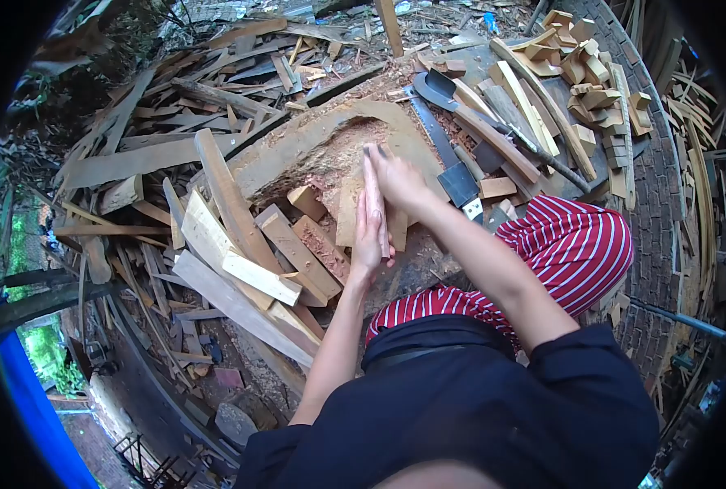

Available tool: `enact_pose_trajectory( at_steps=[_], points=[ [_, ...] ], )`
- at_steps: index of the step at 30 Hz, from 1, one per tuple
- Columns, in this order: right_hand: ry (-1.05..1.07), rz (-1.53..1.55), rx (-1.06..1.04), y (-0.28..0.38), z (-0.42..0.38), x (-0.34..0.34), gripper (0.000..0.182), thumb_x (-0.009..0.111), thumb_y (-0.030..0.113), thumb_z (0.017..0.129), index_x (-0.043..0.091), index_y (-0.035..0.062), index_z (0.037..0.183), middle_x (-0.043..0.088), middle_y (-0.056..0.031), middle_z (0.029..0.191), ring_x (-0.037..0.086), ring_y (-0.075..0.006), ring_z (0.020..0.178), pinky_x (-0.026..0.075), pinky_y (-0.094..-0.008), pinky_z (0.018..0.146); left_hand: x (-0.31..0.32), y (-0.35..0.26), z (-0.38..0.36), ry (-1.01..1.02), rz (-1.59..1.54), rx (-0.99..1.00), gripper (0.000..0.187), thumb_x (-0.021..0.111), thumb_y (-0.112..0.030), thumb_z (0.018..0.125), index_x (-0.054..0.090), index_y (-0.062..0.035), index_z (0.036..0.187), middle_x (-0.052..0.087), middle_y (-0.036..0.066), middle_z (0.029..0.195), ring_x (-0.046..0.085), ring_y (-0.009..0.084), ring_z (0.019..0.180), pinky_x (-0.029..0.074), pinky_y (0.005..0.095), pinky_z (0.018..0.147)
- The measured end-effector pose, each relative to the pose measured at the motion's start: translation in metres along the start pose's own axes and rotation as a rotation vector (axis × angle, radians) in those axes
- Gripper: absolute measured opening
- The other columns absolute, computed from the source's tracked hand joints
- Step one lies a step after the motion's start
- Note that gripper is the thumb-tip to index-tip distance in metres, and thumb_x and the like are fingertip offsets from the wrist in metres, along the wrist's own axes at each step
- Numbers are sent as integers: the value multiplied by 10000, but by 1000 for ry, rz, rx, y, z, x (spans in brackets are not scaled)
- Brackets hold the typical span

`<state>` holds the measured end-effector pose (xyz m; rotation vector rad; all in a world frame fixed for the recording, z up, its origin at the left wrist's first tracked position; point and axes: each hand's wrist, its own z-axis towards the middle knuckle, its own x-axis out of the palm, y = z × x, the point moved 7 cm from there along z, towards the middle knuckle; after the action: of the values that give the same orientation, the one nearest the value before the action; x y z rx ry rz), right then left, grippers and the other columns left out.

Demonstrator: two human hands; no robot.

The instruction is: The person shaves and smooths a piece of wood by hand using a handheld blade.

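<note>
Straight ahead, a slim pinkish wooden strip [371, 179] points lengthwise away, the left hand [367, 234] gripping its near part, the right hand [400, 179] curled by its far end, hold unclear.

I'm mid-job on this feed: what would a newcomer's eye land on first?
Probably the red-and-white striped trousers, bright against the brown wood right of center. Next, the middle, where the left hand grips a narrow wooden piece and the right hand is at its upper end. The vivid blue sheet at the lower-left edge also stands out.
</note>
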<state>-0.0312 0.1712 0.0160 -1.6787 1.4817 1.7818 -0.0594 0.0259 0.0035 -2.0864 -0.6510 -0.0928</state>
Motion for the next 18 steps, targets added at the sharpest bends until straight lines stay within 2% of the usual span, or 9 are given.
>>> enact_pose_trajectory(
  at_steps=[3,6,8,10,12,14,15,17,18],
  points=[
    [109,-70,-14,21,-56,-12,644,490,189,877,219,214,1460,648,-269,796,656,-447,765,525,-546,675,0,1,2,33,-2,35,556,304,-286,1009,43,-313,1500,497,62,676,496,125,446,377,241,313],
    [112,-67,-63,15,-42,-8,597,465,198,898,234,201,1449,652,-266,826,656,-444,762,524,-550,673,2,-3,1,28,15,38,549,297,-293,1012,44,-306,1499,493,58,669,485,124,438,372,236,308],
    [6,-46,-34,1,0,1,507,443,216,920,308,175,1408,654,-261,865,655,-437,796,522,-550,694,2,-3,2,19,12,38,544,298,-295,1013,51,-306,1498,497,54,678,476,122,435,376,239,310],
    [94,-11,113,-20,39,8,398,428,238,937,432,121,1318,654,-254,933,654,-419,836,528,-515,716,1,1,0,16,-13,35,549,305,-296,1010,55,-291,1499,505,67,694,483,131,429,389,250,311],
    [59,73,53,-30,51,16,372,421,243,942,471,99,1282,650,-254,964,650,-417,856,528,-498,734,-5,-1,1,13,-27,29,555,312,-297,1007,58,-276,1500,513,79,711,491,139,423,403,262,312],
    [21,175,-39,-37,39,15,389,423,277,948,514,66,1262,638,-247,1036,635,-421,895,520,-469,784,-8,5,1,28,-169,-15,481,314,-320,1007,189,-220,1461,533,88,747,530,164,491,471,306,410],
    [26,172,-46,-38,24,11,389,423,277,948,514,66,1262,638,-247,1036,635,-421,895,520,-469,784,-13,11,6,22,-175,-12,481,314,-320,1007,189,-220,1461,533,88,747,530,164,491,471,306,410],
    [-58,332,151,-48,-14,-7,511,490,340,917,446,69,1348,637,-263,1015,632,-420,913,510,-468,816,-18,34,17,122,-559,-141,394,317,-360,1008,350,-129,1326,552,92,778,566,181,599,510,337,548],
    [-54,334,153,-48,-28,-9,511,490,340,917,446,69,1348,637,-263,1015,632,-420,913,510,-468,816,-20,35,17,166,-553,-136,372,320,-388,1008,421,-82,1194,564,89,810,575,183,674,507,333,621]
  ],
)
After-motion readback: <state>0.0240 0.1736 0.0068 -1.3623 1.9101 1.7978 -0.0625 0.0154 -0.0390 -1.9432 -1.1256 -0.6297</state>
